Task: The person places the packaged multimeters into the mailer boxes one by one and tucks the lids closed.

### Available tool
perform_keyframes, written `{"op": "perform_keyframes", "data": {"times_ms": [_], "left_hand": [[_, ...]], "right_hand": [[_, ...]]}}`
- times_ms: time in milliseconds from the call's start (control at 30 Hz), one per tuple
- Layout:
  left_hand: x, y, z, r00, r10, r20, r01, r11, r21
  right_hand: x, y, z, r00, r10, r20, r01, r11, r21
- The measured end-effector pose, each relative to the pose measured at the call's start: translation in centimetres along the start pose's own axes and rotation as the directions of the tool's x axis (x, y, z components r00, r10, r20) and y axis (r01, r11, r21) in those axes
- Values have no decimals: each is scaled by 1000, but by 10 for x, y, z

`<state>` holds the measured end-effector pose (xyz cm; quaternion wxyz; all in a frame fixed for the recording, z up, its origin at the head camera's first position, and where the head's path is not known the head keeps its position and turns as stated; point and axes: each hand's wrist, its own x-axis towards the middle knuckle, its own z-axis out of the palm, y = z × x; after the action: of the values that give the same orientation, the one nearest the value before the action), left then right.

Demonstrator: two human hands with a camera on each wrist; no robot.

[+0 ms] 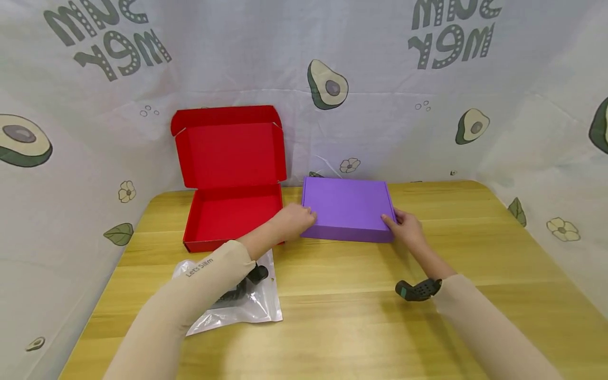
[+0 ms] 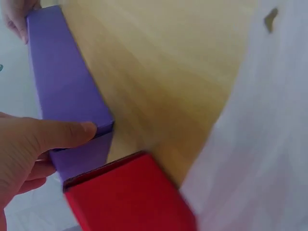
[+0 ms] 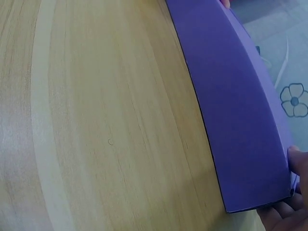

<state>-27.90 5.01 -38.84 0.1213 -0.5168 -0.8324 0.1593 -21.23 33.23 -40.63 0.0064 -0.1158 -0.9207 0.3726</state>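
A closed purple cardboard box (image 1: 349, 206) lies flat between my two hands in the head view. My left hand (image 1: 292, 220) holds its left end; in the left wrist view the thumb (image 2: 67, 134) lies across the corner and the other fingers curl in below. At the opposite end my right hand (image 1: 407, 229) grips the box, thumb on the top edge. The right wrist view shows those fingers (image 3: 284, 214) around the lower corner. Just left of the purple box stands a red box (image 1: 233, 214) with its lid raised; nothing shows inside the visible part.
Partly under the left forearm lies a clear and white plastic bag (image 1: 258, 306) with dark contents. The wooden table (image 1: 342, 327) meets a pale printed cloth (image 1: 380, 137) behind the boxes. A dark device (image 1: 418, 290) is strapped at the right wrist.
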Motion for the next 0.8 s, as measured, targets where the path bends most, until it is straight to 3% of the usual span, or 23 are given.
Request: {"op": "perform_keyframes", "data": {"times_ms": [167, 333, 533, 800], "left_hand": [[-1, 6, 9, 996, 9, -89, -2, 997, 80], [-2, 9, 13, 995, 2, -101, 7, 996, 91], [-3, 15, 18, 989, -39, -146, 57, 991, 122], [-3, 26, 27, 964, -110, -240, 154, 973, 172]], "right_hand": [[-1, -1, 1, 1000, -12, -3, 12, 1000, -2], [-1, -1, 0, 1000, -10, -4, 10, 1000, -17], [0, -1, 1, 1000, -15, 6, 15, 1000, -4], [1, 1, 2, 1000, 9, 2, -9, 1000, 17]]}}
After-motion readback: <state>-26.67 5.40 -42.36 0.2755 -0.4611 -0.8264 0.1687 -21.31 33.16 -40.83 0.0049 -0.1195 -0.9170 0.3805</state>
